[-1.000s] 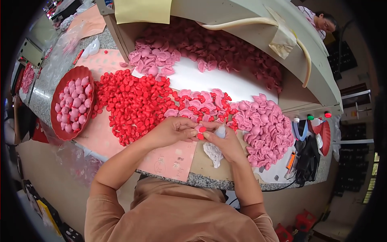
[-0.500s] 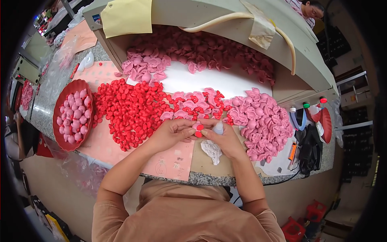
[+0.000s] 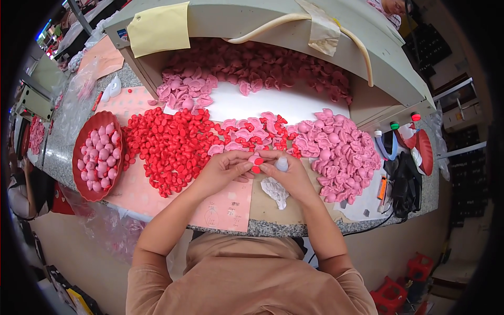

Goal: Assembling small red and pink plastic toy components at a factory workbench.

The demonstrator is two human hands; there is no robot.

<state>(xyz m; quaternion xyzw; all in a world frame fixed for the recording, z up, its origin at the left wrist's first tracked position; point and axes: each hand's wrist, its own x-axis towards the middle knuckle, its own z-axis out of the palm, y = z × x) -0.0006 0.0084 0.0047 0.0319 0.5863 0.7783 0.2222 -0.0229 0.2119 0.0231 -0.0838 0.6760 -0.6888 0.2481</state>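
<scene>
Above the table's near edge, my left hand (image 3: 224,169) is closed, pinching a small pink rounded piece (image 3: 253,157) with red parts on it. My right hand (image 3: 292,178) meets it there, thumb and finger at a small red piece (image 3: 256,169) on the pink one. A small whitish translucent bottle (image 3: 282,164) is also tucked in my right hand. Just beyond both hands lie pink shell-like pieces with red bits (image 3: 247,134). A heap of glossy red pieces (image 3: 176,142) spreads to the left, and a heap of pink pieces (image 3: 341,152) to the right.
At the left stands a red scalloped bowl (image 3: 79,178) of pink balls with red bits. A grey hooded machine (image 3: 294,13) with more pink pieces inside spans the back. Crumpled white tissue (image 3: 275,192) lies below my right hand; an orange lighter-like item (image 3: 382,188) and black cloth (image 3: 407,186) lie right.
The view has shifted slightly. Both hands stay together at the same spot, still holding the pink piece with its red parts and the bottle; fingers have barely moved.
</scene>
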